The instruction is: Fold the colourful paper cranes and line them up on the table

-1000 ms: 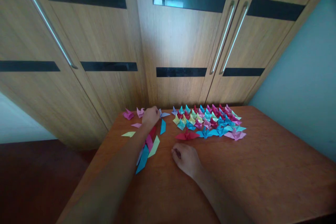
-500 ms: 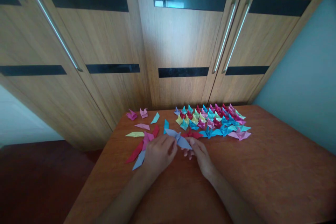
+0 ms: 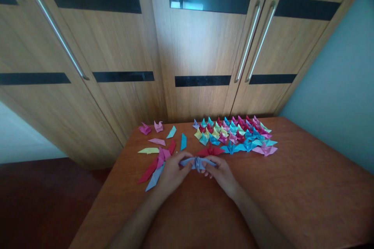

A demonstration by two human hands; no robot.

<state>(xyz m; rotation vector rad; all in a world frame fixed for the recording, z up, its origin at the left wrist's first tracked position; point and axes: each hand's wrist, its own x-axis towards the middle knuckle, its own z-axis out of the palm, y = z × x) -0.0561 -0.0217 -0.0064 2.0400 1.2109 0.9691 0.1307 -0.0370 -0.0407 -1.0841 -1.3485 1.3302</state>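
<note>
A lavender origami crane [image 3: 198,163] is held level between my hands, above the middle of the table. My left hand [image 3: 173,171] pinches its left wing, and my right hand [image 3: 221,173] grips the right wing between thumb and fingers. The crane's folded body shows between them. Just behind it a red origami crane [image 3: 210,150] lies with wings spread. Beside my left hand are several flat folded paper pieces, among them a lavender piece [image 3: 155,177], a red piece [image 3: 148,171] and a magenta one [image 3: 163,156].
Rows of colourful origami cranes [image 3: 233,132] stand at the back right of the brown table [image 3: 263,198]. Two pink cranes [image 3: 158,126] and loose pieces, one pale yellow [image 3: 148,150] and one blue [image 3: 183,141], lie at the left. A wooden wardrobe [image 3: 198,46] rises behind.
The lavender crane has turned from slanted to level and come slightly nearer. My left hand has shifted from its middle to the left wing; my right hand still holds the right wing.
</note>
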